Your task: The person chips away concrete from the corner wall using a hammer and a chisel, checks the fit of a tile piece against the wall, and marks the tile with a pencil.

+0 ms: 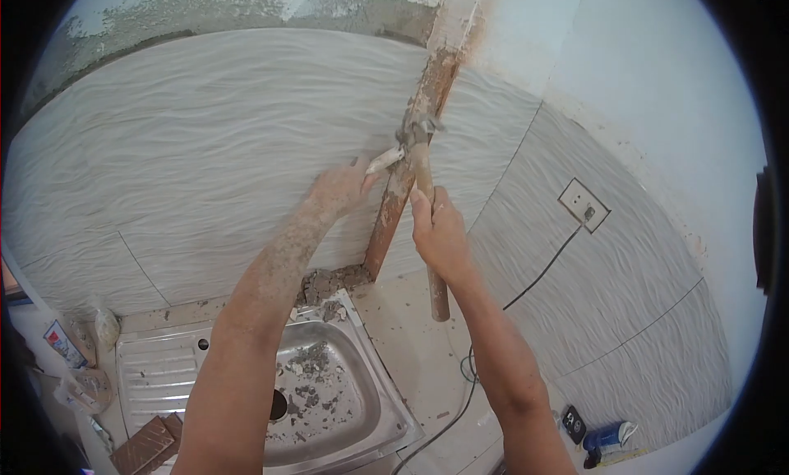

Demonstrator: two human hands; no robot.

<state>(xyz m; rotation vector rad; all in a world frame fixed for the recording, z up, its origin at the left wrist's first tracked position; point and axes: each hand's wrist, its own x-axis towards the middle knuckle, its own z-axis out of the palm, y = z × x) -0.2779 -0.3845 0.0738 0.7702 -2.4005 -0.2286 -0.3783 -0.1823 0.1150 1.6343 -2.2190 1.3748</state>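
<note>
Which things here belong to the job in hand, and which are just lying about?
In the job:
- hammer, right hand
- pale-handled tool, left hand
- brown strip between wall tiles

Apparently just lying about:
- squeeze tube
- brown pieces by the sink

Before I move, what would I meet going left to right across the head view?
Blue-and-white tube → brown pieces → sink's drain hole → left hand → right hand → wall socket.
</note>
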